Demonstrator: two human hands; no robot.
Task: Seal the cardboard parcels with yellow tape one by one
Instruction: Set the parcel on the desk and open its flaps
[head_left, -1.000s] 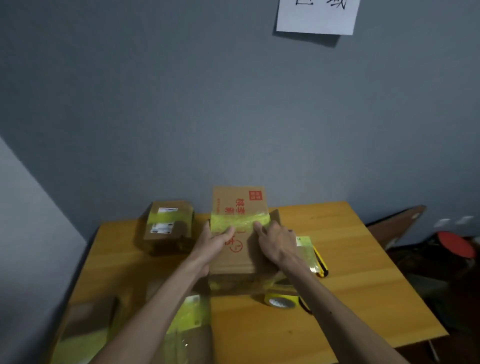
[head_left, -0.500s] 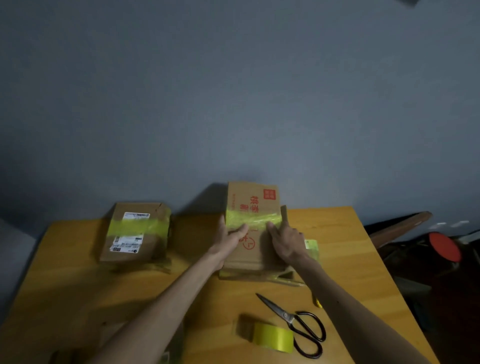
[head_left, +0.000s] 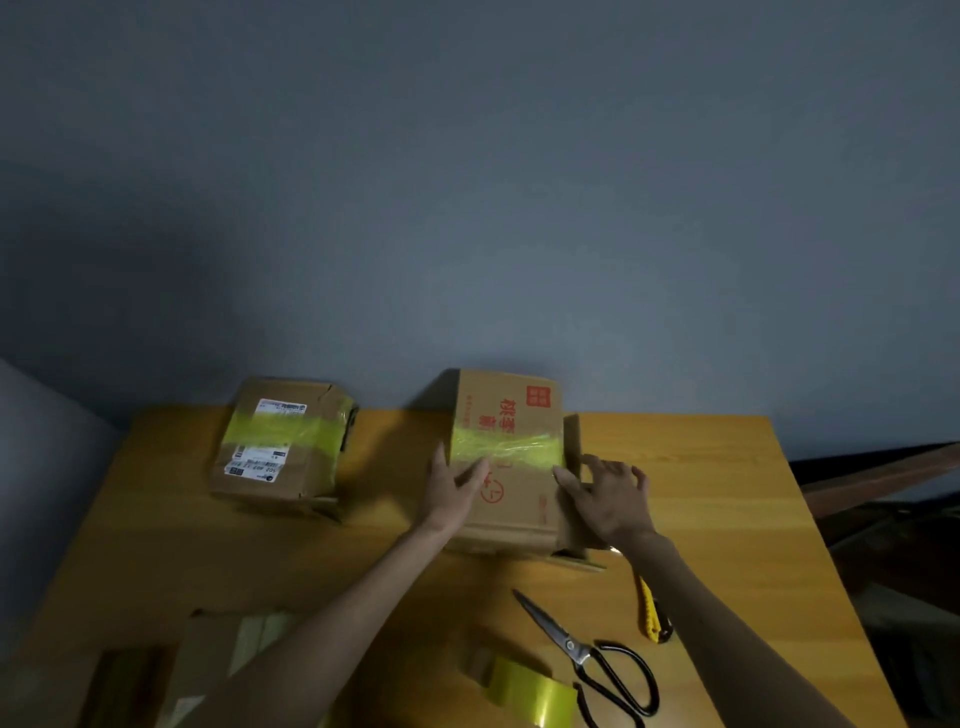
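Observation:
A cardboard parcel with red print (head_left: 511, 499) stands at the back middle of the wooden table (head_left: 717, 499), a band of yellow tape (head_left: 506, 448) across its top. My left hand (head_left: 454, 486) lies flat on the parcel's left edge, thumb on the tape. My right hand (head_left: 610, 493) presses against the parcel's right side with fingers spread, fingertips at the tape's right end. A second taped parcel (head_left: 280, 447) with white labels sits at the back left. The yellow tape roll (head_left: 527, 693) lies at the front.
Black-handled scissors (head_left: 592, 654) lie right of the tape roll, and a yellow utility knife (head_left: 652, 608) lies beyond them. Flat cardboard pieces (head_left: 208, 660) sit at the front left. A grey wall stands right behind the table. Dark clutter is off the table's right edge.
The view has tilted down and left. My hands have slid apart along the tape band, the left to the parcel's left edge, the right down onto its right side.

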